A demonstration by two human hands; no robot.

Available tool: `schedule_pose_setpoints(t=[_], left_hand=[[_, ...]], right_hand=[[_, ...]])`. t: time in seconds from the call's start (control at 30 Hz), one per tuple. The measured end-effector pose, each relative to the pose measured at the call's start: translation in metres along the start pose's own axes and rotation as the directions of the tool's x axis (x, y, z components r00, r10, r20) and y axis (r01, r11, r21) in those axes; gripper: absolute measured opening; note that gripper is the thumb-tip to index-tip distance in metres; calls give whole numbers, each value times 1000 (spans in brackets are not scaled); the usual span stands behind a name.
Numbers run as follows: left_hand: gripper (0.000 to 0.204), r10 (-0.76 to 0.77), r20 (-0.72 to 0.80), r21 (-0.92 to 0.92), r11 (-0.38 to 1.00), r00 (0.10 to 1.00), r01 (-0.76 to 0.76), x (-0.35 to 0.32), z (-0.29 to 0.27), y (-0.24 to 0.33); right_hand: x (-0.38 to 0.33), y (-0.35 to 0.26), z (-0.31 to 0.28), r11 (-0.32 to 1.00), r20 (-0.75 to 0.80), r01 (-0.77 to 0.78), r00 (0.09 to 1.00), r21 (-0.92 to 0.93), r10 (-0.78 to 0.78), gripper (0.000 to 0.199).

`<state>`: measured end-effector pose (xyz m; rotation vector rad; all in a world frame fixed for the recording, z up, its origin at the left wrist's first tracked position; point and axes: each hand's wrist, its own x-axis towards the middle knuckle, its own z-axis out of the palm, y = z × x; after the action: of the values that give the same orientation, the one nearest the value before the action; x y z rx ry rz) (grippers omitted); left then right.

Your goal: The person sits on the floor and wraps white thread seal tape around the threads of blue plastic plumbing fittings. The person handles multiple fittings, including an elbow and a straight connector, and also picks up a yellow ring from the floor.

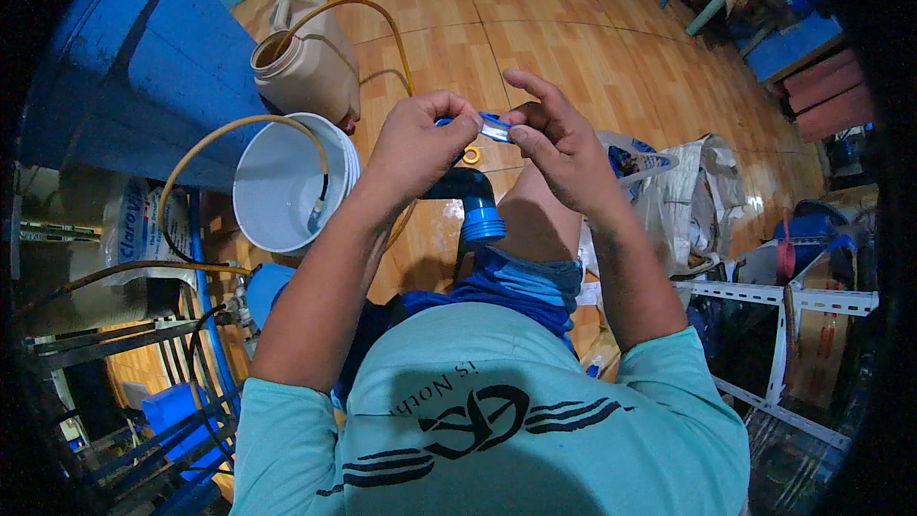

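A small blue piece with a shiny whitish face (495, 128) is held between my two hands above my knees; its exact kind is unclear. My left hand (420, 139) pinches its left end between thumb and fingers. At the other end, my right hand (565, 151) grips it with the thumb and bent fingers, one finger raised clear. Below the hands, a dark blue elbow pipe (463, 182) rests by my legs, its lighter blue threaded end (484, 224) pointing toward me. A small yellow ring (471, 155) shows just beyond the pipe.
To the left stand a white bucket (277, 193) and a beige jerrycan (310, 67), each with a brown hose (392, 24) running in. A blue cabinet (124, 48) is behind them. White sacks (693, 196) and a white metal rack (783, 298) are at right.
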<state>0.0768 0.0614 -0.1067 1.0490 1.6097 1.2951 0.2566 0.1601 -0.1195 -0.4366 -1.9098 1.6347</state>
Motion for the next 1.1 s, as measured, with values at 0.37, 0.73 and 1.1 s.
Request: schedule_pose_setpoints(t=[0.37,0.73,1.1], left_hand=[[19,-19,22,16,1000,1000,18,-4,-5,0],[9,286,60,212,933,956,-292,-15,-5,4],[12,709,50,576,555,704,-600,-48,10,12]], right_hand=[[4,-1,-5,983,29,-30,999,-181,35,56],[4,4,9,955,7,-1,1000,-296,3,57],[25,16,19,957,-26,291,956,-9,-291,49]])
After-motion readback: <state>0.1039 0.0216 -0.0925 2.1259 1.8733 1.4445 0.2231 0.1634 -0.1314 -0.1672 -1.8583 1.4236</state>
